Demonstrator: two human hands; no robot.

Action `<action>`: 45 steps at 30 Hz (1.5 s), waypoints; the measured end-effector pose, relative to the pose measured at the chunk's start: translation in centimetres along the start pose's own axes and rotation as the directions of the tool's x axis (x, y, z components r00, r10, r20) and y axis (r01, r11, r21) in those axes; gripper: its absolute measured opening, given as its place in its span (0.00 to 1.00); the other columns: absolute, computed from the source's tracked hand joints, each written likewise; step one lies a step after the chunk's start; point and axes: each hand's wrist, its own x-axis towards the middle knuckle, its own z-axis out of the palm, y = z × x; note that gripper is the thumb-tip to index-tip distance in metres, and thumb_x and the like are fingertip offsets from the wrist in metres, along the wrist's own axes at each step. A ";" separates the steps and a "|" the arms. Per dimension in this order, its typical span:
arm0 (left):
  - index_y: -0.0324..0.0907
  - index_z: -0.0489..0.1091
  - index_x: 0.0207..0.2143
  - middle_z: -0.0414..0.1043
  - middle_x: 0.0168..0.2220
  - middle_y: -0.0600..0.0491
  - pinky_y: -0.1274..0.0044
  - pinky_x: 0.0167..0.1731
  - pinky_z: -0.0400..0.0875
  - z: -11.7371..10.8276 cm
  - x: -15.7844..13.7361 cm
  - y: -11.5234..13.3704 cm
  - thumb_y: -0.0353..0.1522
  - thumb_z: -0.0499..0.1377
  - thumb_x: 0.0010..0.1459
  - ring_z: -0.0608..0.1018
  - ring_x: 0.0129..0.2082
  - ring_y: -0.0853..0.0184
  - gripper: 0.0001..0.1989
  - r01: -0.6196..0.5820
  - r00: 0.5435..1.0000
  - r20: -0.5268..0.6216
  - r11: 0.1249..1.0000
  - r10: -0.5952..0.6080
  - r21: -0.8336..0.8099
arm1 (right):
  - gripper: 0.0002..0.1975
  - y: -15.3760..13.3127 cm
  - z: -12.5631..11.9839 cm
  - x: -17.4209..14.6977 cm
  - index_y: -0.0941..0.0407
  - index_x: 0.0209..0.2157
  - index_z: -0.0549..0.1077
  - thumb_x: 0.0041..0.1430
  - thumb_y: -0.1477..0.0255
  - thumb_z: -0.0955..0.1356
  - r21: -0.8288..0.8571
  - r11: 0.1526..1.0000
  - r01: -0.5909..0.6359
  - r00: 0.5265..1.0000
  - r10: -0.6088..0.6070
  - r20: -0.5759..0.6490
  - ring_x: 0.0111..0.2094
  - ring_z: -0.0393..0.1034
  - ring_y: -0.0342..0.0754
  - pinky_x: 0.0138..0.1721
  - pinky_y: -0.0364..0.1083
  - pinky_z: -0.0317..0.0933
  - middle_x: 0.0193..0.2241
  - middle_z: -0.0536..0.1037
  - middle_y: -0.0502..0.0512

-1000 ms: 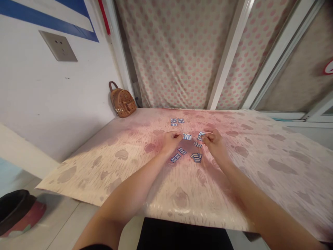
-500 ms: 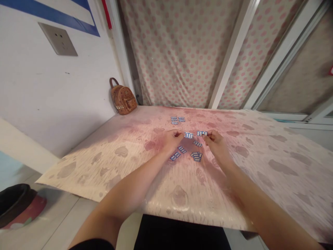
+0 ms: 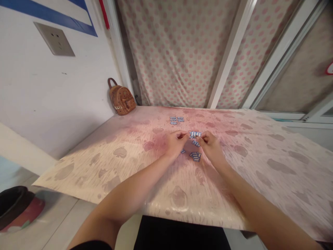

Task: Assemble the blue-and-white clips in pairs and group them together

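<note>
My left hand [image 3: 177,143] and my right hand [image 3: 210,145] meet above the table, each pinching a small flat piece with white bars on blue. The two striped pieces [image 3: 195,134] are side by side, overlapping or touching; which, I cannot tell. Just below them a single striped piece [image 3: 196,143] lies on the cloth. Nearer to me is a loose pile of striped pieces [image 3: 195,156]. Part of another piece [image 3: 182,151] shows beside my left wrist, the rest hidden by it. Farther back, several striped pieces [image 3: 177,120] lie in a neat group.
A patterned, glossy tablecloth [image 3: 156,177] covers the table. At its back left corner a small brown backpack [image 3: 121,98] leans by the wall. Behind hangs a dotted curtain [image 3: 177,55]. A dark-rimmed pot [image 3: 22,208] stands on the floor at left.
My hands have come together, closing the gap between the two held pieces. My left hand has moved right and now covers most of the pieces near its wrist.
</note>
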 end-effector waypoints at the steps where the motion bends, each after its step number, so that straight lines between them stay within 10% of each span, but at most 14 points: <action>1: 0.39 0.79 0.30 0.80 0.32 0.50 0.76 0.35 0.71 0.0 -0.1 0.1 0.31 0.63 0.55 0.79 0.32 0.67 0.05 0.004 1.000 0.001 1.000 -0.004 -0.007 | 0.12 -0.1 0.0 0.0 0.52 0.25 0.64 0.53 0.61 0.67 0.002 1.000 0.000 1.000 0.000 0.002 0.22 0.63 0.46 0.26 0.45 0.54 0.20 0.69 0.48; 22: 0.39 0.79 0.30 0.81 0.32 0.49 0.76 0.35 0.70 0.0 -0.1 0.0 0.32 0.64 0.54 0.79 0.31 0.66 0.05 0.047 0.998 0.038 0.998 -0.045 -0.043 | 0.13 0.3 0.3 -0.2 0.52 0.26 0.64 0.54 0.60 0.68 0.029 0.999 -0.023 0.999 0.022 0.044 0.23 0.63 0.46 0.26 0.46 0.54 0.19 0.68 0.47; 31: 0.39 0.80 0.30 0.81 0.31 0.49 0.76 0.35 0.69 -0.2 0.2 0.3 0.32 0.63 0.54 0.78 0.31 0.67 0.06 0.055 0.998 0.002 0.996 -0.055 -0.067 | 0.28 0.0 -0.2 -0.4 0.50 0.59 0.67 0.57 0.66 0.70 -0.153 0.982 0.110 0.992 -0.098 0.081 0.30 0.67 0.47 0.33 0.47 0.62 0.35 0.73 0.51; 45: 0.39 0.80 0.30 0.79 0.29 0.51 0.77 0.33 0.66 -0.4 0.3 0.5 0.32 0.64 0.53 0.76 0.29 0.68 0.06 0.113 0.993 0.044 0.991 -0.110 -0.067 | 0.23 0.9 -0.4 0.1 0.52 0.57 0.70 0.59 0.68 0.67 -0.160 0.976 0.145 0.983 -0.124 0.136 0.32 0.69 0.49 0.38 0.50 0.65 0.38 0.77 0.55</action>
